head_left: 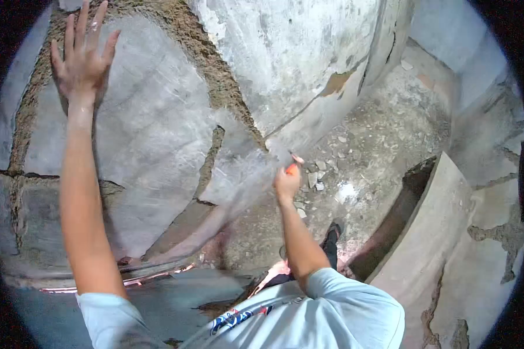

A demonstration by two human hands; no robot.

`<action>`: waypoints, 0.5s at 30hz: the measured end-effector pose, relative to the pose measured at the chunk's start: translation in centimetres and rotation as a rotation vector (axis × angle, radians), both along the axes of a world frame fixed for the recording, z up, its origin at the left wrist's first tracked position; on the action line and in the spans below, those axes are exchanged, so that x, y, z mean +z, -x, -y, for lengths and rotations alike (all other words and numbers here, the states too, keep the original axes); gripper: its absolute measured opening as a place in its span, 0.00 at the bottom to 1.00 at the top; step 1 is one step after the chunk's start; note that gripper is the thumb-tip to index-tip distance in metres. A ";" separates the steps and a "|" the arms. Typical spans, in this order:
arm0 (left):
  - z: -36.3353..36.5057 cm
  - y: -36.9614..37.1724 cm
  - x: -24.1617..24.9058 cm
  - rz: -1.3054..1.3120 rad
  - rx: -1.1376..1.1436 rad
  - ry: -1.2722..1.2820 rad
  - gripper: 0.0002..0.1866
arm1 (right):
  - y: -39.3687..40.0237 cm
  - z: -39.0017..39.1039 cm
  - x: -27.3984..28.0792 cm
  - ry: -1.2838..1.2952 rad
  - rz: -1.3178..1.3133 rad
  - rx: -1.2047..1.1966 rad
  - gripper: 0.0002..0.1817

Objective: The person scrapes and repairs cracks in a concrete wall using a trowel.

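Observation:
My left hand (86, 61) lies with fingers spread against the grey plastered wall (151, 104), beside a strip of rough brown exposed material (183, 26). Lower and to the right, my right hand (287, 185) is closed round a small orange-handled tool (292, 169). A short end of it sticks out above the fist, close to the wall's lower part. Its exact kind is too small to tell. Cracks and a narrow bare strip (211, 157) run down the plaster between my two hands.
Broken plaster pieces (315, 177) lie on the dusty floor (384, 131) past my right hand. My shoe (335, 228) stands on that floor. To the right, a raised slab edge (434, 203) borders a dark gap (390, 227). Another whitish wall (291, 52) rises ahead.

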State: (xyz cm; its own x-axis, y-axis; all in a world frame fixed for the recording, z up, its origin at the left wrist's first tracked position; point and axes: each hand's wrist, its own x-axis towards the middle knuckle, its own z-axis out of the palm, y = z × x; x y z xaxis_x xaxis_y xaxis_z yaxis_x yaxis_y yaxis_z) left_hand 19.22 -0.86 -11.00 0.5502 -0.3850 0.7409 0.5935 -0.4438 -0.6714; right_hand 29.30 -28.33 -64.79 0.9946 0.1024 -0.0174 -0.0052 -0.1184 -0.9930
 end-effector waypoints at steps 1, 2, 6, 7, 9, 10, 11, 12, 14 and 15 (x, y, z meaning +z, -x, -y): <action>0.4 0.0 -0.1 0.007 0.010 0.037 0.34 | -1.1 3.9 -1.7 0.057 0.011 0.037 0.13; 0.9 0.0 0.0 -0.014 -0.019 0.043 0.34 | -1.9 7.4 -4.7 0.005 -0.073 0.082 0.14; 4.5 0.7 -2.0 -0.062 0.130 0.161 0.36 | -4.6 22.0 -4.5 0.326 -0.245 0.263 0.15; 2.9 0.4 -4.2 -0.052 0.064 0.191 0.32 | -5.5 25.4 -6.2 0.427 -0.211 0.316 0.17; 3.5 0.3 -10.1 -0.062 -0.049 0.416 0.28 | -8.3 31.1 -9.5 0.492 -0.220 0.388 0.19; 6.0 -0.3 -13.7 -0.027 -0.107 0.553 0.27 | -9.2 34.0 -10.1 0.451 -0.272 0.382 0.20; 7.9 0.0 -17.4 -0.028 -0.192 0.784 0.26 | -9.5 37.6 -10.2 0.407 -0.332 0.347 0.21; 11.9 -0.3 -21.5 0.072 -0.334 1.208 0.29 | -10.4 40.3 -8.1 0.420 -0.365 0.328 0.23; 16.1 1.7 -33.4 0.729 -0.848 2.315 0.38 | -12.5 44.1 -3.3 0.721 -0.197 0.267 0.25; 17.4 4.2 -42.7 0.678 -0.547 2.559 0.37 | -13.5 46.7 -6.3 0.713 -0.126 0.155 0.25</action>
